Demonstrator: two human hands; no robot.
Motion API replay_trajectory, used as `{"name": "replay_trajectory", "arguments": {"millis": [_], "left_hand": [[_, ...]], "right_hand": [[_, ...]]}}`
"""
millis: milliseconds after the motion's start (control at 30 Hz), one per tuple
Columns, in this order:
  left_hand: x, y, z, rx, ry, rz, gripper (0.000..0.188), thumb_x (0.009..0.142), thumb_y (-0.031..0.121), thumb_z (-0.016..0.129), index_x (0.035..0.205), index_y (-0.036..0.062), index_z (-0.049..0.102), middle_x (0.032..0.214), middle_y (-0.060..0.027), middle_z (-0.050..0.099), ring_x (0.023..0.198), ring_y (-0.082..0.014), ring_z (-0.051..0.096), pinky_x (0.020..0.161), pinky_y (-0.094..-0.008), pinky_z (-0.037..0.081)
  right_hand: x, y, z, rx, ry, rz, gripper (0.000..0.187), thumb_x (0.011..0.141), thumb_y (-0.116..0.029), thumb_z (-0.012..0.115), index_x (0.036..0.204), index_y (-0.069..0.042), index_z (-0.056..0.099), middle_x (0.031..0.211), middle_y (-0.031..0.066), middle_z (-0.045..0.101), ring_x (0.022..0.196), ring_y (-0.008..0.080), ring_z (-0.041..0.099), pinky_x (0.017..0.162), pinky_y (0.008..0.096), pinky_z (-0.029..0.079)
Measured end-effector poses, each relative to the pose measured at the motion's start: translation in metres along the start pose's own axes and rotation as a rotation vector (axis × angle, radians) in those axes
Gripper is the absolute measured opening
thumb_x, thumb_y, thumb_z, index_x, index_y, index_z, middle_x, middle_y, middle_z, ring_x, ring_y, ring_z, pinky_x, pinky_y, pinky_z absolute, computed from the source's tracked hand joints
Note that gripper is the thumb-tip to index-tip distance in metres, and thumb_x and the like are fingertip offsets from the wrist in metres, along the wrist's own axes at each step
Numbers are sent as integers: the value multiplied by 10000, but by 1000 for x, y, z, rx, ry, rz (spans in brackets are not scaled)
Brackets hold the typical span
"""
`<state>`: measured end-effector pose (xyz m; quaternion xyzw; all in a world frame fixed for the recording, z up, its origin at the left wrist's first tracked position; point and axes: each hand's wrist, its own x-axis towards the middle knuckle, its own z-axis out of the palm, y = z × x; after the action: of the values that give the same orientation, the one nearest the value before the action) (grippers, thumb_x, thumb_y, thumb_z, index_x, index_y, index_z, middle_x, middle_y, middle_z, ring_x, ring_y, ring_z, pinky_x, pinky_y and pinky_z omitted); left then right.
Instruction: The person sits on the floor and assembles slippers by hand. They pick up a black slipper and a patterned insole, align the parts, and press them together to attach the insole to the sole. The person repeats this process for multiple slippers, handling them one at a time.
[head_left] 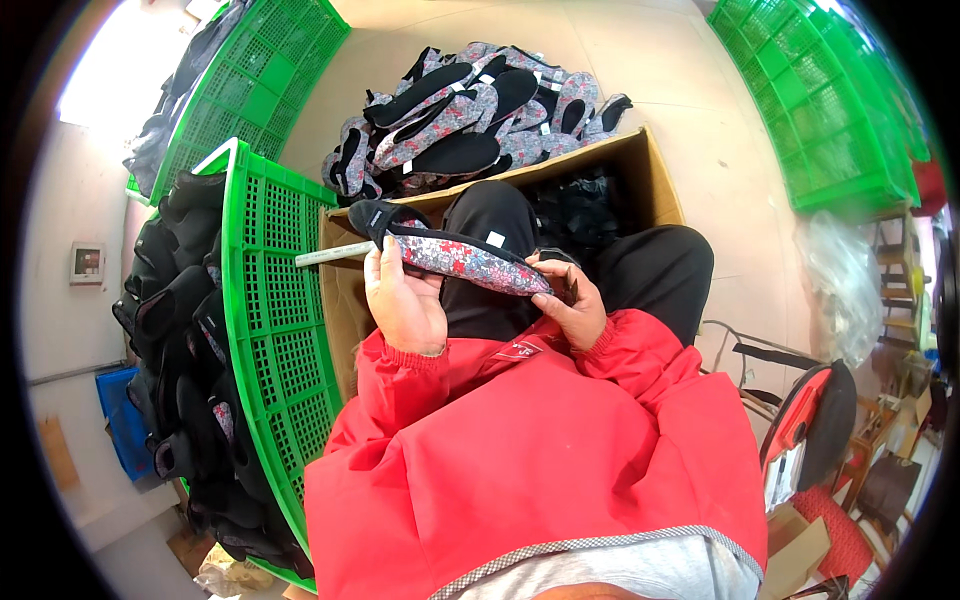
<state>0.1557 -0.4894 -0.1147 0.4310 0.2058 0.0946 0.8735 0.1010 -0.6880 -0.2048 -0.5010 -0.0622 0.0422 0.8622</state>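
A fabric shoe (470,262), black at its opening and with a red, grey and blue pattern along its side, lies across both hands above my knees. My left hand (405,308) is closed on the black end, its fingers partly behind the cloth. The pointed patterned end sits pinched in my right hand (574,308), thumb in front; a small dark thing by those fingers is too unclear to name. A pale rod (333,254) sticks out to the left behind the shoe; its other end is hidden.
Ahead, a cardboard box (660,178) holds dark items, with a heap of similar shoes (470,110) beyond it. Green crates (283,330) stand at the left, black shoes (180,300) beside them. Another green crate (815,110) is at the far right, near a clear plastic bag (842,290).
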Motion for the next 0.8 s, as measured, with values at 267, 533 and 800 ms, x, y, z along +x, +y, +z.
{"name": "replay_trajectory", "arguments": {"millis": [267, 533, 800], "left_hand": [[-19, -25, 8, 27, -65, 54, 145, 972, 112, 529, 1106, 57, 531, 991, -42, 620, 879, -142, 612, 790, -307, 511], [-28, -33, 0, 339, -425, 9, 71, 900, 19, 637, 960, -18, 636, 916, -31, 662, 813, -96, 602, 739, -251, 484], [-41, -49, -10, 699, -395, 216, 93, 887, 46, 673, 950, -21, 655, 860, -1, 653, 773, -66, 566, 710, -241, 463]], "right_hand": [[2, 0, 1, -25, 28, 12, 319, 878, -3, 649, 1181, -1, 548, 1245, 95, 553, 1139, 144, 527, 996, 294, 397], [5, -22, -17, -229, -62, 153, 262, 884, -61, 665, 1115, 26, 578, 1045, 57, 625, 928, 116, 600, 853, 265, 482], [18, -25, -8, -309, 92, -20, 167, 885, -118, 668, 990, 8, 639, 930, 50, 626, 758, 104, 569, 670, 250, 467]]}}
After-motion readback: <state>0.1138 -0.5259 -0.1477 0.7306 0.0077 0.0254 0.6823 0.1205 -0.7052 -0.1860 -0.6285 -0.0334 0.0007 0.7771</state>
